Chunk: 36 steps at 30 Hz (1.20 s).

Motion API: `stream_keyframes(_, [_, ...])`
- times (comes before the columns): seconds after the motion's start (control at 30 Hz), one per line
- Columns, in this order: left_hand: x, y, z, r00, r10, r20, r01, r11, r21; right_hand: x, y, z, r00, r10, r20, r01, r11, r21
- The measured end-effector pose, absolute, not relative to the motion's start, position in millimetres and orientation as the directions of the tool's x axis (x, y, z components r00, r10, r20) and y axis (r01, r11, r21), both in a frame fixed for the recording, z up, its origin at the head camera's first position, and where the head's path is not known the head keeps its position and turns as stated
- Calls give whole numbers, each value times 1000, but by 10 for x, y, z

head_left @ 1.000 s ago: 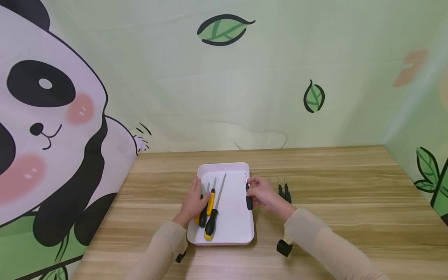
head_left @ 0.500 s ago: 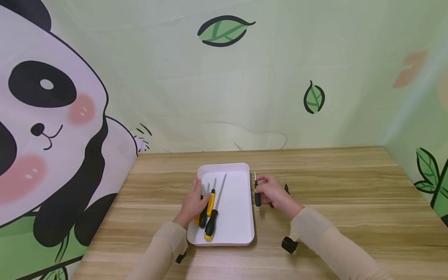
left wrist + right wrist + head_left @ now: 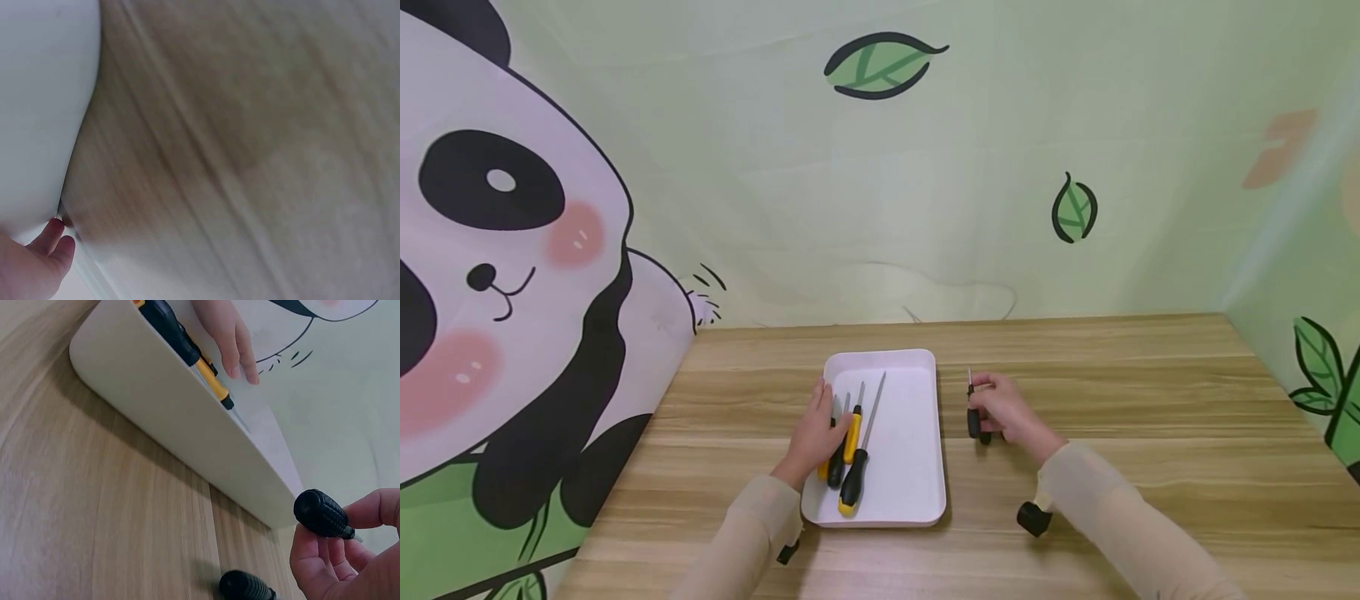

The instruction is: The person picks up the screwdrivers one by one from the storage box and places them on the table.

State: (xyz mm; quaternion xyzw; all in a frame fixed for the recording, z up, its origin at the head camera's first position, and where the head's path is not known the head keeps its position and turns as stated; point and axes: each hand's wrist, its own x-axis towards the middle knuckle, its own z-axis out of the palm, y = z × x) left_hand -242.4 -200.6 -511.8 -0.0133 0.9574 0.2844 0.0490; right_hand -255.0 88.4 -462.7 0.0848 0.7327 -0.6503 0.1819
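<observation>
Fingers (image 3: 305, 551) of the right hand (image 3: 1007, 412) pinch a black-handled screwdriver (image 3: 321, 514).

From where I stand I can't quite name the room, but this corner is dressed like a child's playroom: a faintly creased, pale green wall covering (image 3: 955, 167) bears outlined green leaves (image 3: 886, 67) and a big, pink-cheeked, black-and-white cartoon panda (image 3: 602, 350). Against it sits a plain wood-grain table (image 3: 1135, 400), where black and yellow screwdrivers (image 3: 852, 437) in a shallow white rectangular tray (image 3: 906, 442) suggest a workbench instead.
</observation>
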Motion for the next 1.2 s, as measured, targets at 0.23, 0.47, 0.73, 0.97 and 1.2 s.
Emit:
stream_keyframes(0.23, [-2412,-2003,-5109,-996,10,-86,-38,838,545,-2564,991,-4624,-918,-115,-380,364,137,-921])
stream_keyframes(0.47, [-2401,-1999,-5108,-997,17,-80,-30,840,542,-2587,1099,-4608,-910,-120,-397,374,174,-911])
stream_keyframes(0.73, [-2397,-1994,-5096,-996,7,-84,-40,841,540,-2657,1259,-4694,-910,-140,-391,357,214,-909])
stream_keyframes(0.97, [-2405,-1994,-5098,-996,6,-91,-45,838,543,-2674,1354,-4685,-906,-109,-408,371,256,-892])
stream_keyframes(1.2, [-2412,-2002,-5109,-995,8,-95,-44,842,538,-2698,1480,-4711,-898,-101,-428,388,278,-879])
